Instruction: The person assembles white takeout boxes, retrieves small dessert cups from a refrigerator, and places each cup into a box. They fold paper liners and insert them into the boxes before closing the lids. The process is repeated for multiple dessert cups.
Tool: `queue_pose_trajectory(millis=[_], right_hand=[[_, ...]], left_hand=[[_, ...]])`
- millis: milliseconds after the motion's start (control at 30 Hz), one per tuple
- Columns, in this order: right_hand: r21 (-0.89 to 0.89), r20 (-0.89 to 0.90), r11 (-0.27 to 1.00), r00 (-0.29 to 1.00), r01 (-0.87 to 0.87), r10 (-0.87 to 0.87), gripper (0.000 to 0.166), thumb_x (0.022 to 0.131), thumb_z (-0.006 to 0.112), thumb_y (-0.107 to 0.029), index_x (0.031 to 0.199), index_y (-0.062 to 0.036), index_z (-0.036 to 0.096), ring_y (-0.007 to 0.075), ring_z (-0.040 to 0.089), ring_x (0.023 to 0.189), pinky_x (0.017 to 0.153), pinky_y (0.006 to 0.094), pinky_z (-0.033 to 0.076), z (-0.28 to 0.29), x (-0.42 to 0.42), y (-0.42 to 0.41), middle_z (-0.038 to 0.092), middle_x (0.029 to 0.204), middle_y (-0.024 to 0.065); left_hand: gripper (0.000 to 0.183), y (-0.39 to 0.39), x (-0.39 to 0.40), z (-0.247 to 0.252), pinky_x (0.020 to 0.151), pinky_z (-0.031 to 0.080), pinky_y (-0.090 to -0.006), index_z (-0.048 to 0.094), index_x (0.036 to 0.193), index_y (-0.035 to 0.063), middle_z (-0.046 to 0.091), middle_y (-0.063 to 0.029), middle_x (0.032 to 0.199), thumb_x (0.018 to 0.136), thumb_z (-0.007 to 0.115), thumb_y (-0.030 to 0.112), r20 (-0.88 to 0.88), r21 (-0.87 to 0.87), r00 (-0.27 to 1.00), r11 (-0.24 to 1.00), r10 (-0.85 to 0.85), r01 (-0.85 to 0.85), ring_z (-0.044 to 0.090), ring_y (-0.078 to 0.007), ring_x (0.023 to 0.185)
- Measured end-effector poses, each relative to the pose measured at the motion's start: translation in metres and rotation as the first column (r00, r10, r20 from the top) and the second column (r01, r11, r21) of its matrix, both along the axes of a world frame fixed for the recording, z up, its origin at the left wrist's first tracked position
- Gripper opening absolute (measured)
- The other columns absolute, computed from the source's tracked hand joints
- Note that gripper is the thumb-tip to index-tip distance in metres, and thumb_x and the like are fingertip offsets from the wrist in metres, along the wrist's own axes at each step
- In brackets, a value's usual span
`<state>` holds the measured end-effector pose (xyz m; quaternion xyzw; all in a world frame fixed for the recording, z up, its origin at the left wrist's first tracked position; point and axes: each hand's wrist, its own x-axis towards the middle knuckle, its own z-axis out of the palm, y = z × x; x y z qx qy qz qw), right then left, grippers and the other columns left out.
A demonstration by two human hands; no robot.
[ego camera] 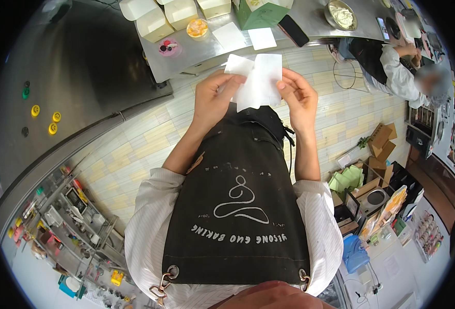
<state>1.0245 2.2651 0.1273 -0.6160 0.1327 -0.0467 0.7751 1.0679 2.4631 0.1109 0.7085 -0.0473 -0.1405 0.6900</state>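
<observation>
My left hand (222,90) pinches the left side of some white paper sheets (255,83), which are spread apart at the top. At their right side, my right hand (299,92) grips the paper between thumb and fingers. The sheets are above the black apron, in front of the steel counter (196,58). On the counter lie two white squares (229,35) (262,38). To their left stand a cup with orange topping (197,29) and a pink dessert with dark berries (169,47).
Open cartons (154,27), a green box (262,14), a black phone (293,31) and a steel bowl of white cream (342,16) stand along the counter. A co-worker (397,73) sits at the right. Cardboard boxes (381,141) and shelving (84,224) flank the tiled floor.
</observation>
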Motion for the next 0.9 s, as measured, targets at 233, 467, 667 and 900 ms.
queue_pose_trajectory(millis=[233,467,667,900], right_hand=[[-0.233,-0.122,0.972,0.992,-0.003,-0.026,0.017,0.085,0.078,-0.008,0.098,0.0004,0.072,0.0010,0.056,0.062,0.054,0.0189,0.043,-0.013,0.017,0.023,0.070,0.077,0.0002],[-0.154,-0.119,0.987,0.991,0.041,-0.060,0.011,0.085,0.078,-0.008,0.094,-0.0025,0.073,0.0005,0.050,0.062,0.056,0.0190,0.039,-0.035,0.024,0.005,0.067,0.075,-0.0033],[-0.028,-0.175,0.859,0.843,0.512,-0.509,0.014,0.089,0.075,-0.011,0.096,0.0006,0.071,0.0054,0.057,0.068,0.061,0.0223,0.044,-0.129,0.094,-0.123,0.068,0.081,0.0011],[-0.270,-0.304,0.869,0.819,0.415,-0.486,0.024,0.086,0.078,-0.018,0.095,0.0020,0.069,0.0079,0.055,0.070,0.064,0.0253,0.045,-0.285,0.216,-0.246,0.065,0.081,-0.0010]], left_hand=[[0.019,0.005,0.018,0.003,0.076,0.048,-0.0273,0.073,0.101,0.0007,0.068,-0.0112,0.099,0.089,0.067,0.014,0.110,-0.076,0.990,0.993,-0.082,0.091,0.064,-0.0164,0.086],[0.019,0.005,0.033,-0.043,0.072,0.047,-0.0255,0.074,0.100,-0.0009,0.071,-0.0068,0.086,0.092,0.068,0.015,-0.050,0.131,0.998,0.990,-0.035,0.041,0.063,-0.0112,0.079],[0.014,-0.015,0.060,-0.037,0.084,0.047,-0.0244,0.074,0.104,0.0005,0.071,-0.0055,0.100,0.094,0.066,0.007,-0.137,0.009,0.987,0.996,0.090,-0.089,0.062,-0.0109,0.093],[0.046,-0.077,0.087,-0.036,0.092,0.048,-0.0265,0.057,0.137,0.0054,0.066,-0.0094,0.120,0.092,0.064,-0.004,-0.175,0.022,0.930,0.946,0.323,-0.324,0.060,-0.0135,0.107]])
